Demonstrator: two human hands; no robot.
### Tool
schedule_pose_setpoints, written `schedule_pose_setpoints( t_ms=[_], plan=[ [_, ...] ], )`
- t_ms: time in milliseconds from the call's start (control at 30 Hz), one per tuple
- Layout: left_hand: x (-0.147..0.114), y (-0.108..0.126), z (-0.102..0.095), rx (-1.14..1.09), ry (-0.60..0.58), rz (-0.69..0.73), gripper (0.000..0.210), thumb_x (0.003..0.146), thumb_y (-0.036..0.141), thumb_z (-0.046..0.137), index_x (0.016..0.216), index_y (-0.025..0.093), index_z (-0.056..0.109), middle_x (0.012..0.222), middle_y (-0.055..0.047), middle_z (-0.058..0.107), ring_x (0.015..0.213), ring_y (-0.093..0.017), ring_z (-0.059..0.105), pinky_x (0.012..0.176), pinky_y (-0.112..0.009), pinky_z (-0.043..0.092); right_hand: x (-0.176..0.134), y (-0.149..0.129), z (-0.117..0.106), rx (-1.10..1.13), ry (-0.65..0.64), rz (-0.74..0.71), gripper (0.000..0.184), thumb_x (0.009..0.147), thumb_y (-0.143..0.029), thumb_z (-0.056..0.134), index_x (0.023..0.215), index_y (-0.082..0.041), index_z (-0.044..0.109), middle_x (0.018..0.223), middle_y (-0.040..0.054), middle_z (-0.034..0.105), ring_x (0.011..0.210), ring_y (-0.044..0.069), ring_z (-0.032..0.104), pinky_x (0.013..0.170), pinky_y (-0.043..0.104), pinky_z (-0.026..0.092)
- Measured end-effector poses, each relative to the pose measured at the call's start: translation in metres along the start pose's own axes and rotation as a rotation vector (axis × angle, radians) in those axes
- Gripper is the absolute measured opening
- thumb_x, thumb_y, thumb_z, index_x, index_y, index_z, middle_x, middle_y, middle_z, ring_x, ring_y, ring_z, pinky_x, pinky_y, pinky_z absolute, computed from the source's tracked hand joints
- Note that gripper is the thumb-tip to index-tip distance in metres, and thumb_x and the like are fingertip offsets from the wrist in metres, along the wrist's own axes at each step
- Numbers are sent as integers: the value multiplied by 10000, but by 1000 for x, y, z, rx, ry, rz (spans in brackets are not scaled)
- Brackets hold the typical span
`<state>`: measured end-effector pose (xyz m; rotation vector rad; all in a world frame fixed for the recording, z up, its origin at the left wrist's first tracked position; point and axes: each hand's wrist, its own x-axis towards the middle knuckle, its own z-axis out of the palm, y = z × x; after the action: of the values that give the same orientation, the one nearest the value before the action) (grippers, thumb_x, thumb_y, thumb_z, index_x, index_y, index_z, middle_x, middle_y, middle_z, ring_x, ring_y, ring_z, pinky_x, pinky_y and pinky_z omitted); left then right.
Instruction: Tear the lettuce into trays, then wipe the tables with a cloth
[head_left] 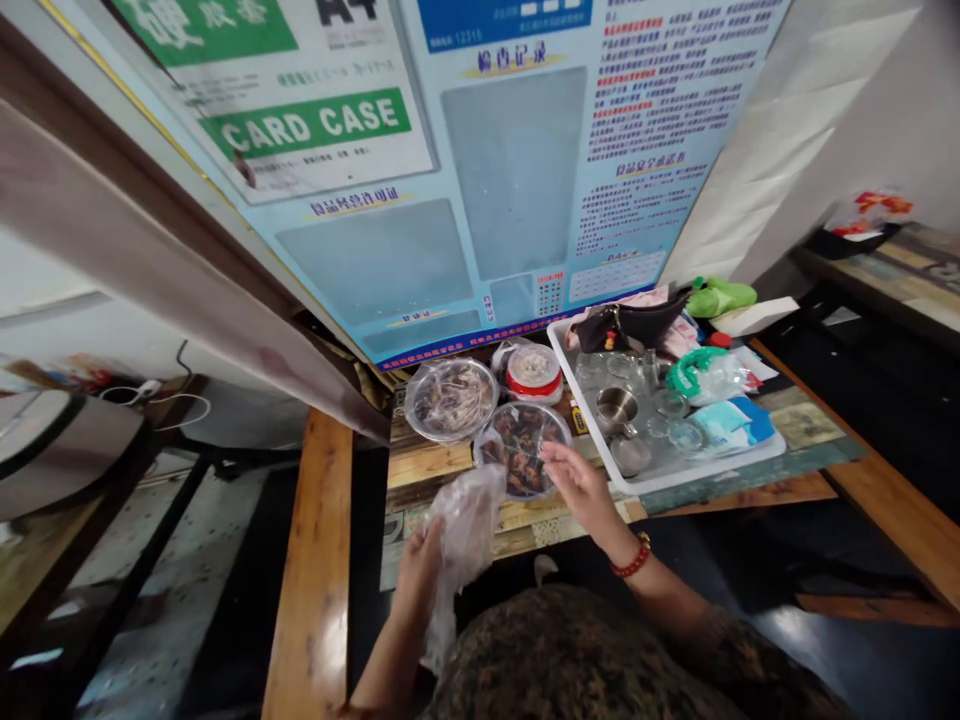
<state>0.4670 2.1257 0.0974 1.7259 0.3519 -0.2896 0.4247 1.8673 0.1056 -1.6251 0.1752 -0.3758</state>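
My left hand is closed around a crumpled clear plastic bag, which hangs down in front of my body. My right hand reaches over the near right rim of a round bowl of dark brown food pieces. Its thumb and fingertips come together in a pinch; what they hold, if anything, is too small to make out. Behind and left of that bowl stands another round bowl with pale, thin pieces under a clear shiny cover. A white tub with a red rim sits just behind the brown food.
A white tray on the right of the wooden table holds glass jars, a metal cup, plastic packs and a dark pouch. A small dark bottle stands by its left edge. A blue notice board rises behind the table.
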Motion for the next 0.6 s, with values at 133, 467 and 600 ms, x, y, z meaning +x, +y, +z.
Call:
schedule_pose_setpoints(
  t_ms=[133, 467, 600],
  plan=[
    [-4, 37, 22, -131, -5, 67, 486, 609, 604, 717, 732, 140, 641, 581, -9, 610, 563, -172, 555, 548, -262, 427, -3, -31, 28, -71, -156, -201, 487, 889, -413, 555, 1348, -262, 496, 1363, 99, 531, 1203, 230, 533, 1028, 402, 433],
    [-47, 41, 38, -344, -419, 76, 456, 696, 586, 691, 719, 132, 653, 621, -10, 604, 585, -125, 528, 598, -236, 421, -39, -4, 81, 410, -518, 389, 501, 803, -551, 635, 1151, -190, 656, 1156, 99, 678, 1101, 256, 608, 998, 418, 439],
    [-45, 25, 10, -293, -462, 78, 512, 684, 580, 714, 888, 110, 697, 744, -43, 643, 630, -125, 540, 624, -242, 424, -37, 16, 84, 352, -440, 497, 537, 732, -569, 684, 1051, -138, 684, 978, 106, 723, 896, 267, 662, 814, 386, 518]
  ],
)
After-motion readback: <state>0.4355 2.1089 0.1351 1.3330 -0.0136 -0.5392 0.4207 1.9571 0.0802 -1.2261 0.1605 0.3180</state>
